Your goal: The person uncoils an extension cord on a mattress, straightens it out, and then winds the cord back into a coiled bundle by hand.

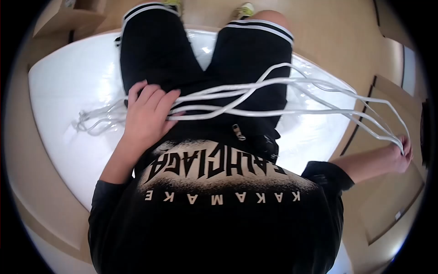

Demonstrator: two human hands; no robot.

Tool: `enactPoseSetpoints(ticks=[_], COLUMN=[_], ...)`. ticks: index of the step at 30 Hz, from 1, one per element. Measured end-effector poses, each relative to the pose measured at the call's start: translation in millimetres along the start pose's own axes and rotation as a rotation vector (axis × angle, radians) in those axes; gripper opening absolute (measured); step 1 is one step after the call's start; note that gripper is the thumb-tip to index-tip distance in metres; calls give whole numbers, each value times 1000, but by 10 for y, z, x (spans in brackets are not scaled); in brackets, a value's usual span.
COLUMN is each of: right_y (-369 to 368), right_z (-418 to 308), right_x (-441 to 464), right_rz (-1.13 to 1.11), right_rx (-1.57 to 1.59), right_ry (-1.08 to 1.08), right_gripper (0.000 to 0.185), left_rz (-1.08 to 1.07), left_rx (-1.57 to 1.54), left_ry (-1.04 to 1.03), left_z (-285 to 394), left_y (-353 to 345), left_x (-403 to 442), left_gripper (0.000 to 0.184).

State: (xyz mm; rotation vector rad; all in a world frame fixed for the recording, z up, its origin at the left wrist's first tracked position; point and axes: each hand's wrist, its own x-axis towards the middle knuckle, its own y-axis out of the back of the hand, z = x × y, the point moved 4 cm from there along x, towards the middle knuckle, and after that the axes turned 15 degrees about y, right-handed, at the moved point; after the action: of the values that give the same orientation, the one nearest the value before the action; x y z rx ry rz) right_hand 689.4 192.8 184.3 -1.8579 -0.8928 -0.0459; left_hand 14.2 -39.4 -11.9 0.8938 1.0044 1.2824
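A long white cable (260, 84), gathered in several loose strands, stretches across my lap from left to right. My left hand (148, 109) is closed around the strands above my left thigh, and the looped end (93, 122) sticks out past it to the left. Far out to the right, my right hand (402, 154) is closed on the other end, where the strands come together. Between the hands the strands spread apart and cross one another, one of them arching up over my right thigh. The fingertips of my right hand are partly hidden.
I sit on a white surface (64, 86) with a shiny, plastic-like cover. A brown box-like piece (73, 18) stands at the upper left. Light brown panels (388, 201) lie to the right, and my shoes (244, 10) rest on the tan floor (319, 27).
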Motion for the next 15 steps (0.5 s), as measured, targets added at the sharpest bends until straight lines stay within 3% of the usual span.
enactPoseSetpoints(ticks=[1,5,7,11,13,15], right_y=[13,-309,-473,-203,-32,157], right_z=[-47,100,231,435,544,742], right_x=[-18,-643,-916,-742,-799,-858], right_rz=[-22,34,-315,-307,-459,-666], right_rx=[-54,-303,-566,-1202,-1182,-1274], right_ry=[52,387,679,553,308,275], right_gripper=[20,4,23,51,52,54], left_rz=[9,-17,31,2,1,-45], left_rx=[-44,-35,-80,-216,-210,-249], left_ry=[-4,40,82,253,371,426], left_z=[47,-16,-162,-414,-617,-865], left_y=[-27,-26,13,81,69,-1], left_x=[15,159,179,133,41,-27], left_gripper=[45,46,50,39,36,29])
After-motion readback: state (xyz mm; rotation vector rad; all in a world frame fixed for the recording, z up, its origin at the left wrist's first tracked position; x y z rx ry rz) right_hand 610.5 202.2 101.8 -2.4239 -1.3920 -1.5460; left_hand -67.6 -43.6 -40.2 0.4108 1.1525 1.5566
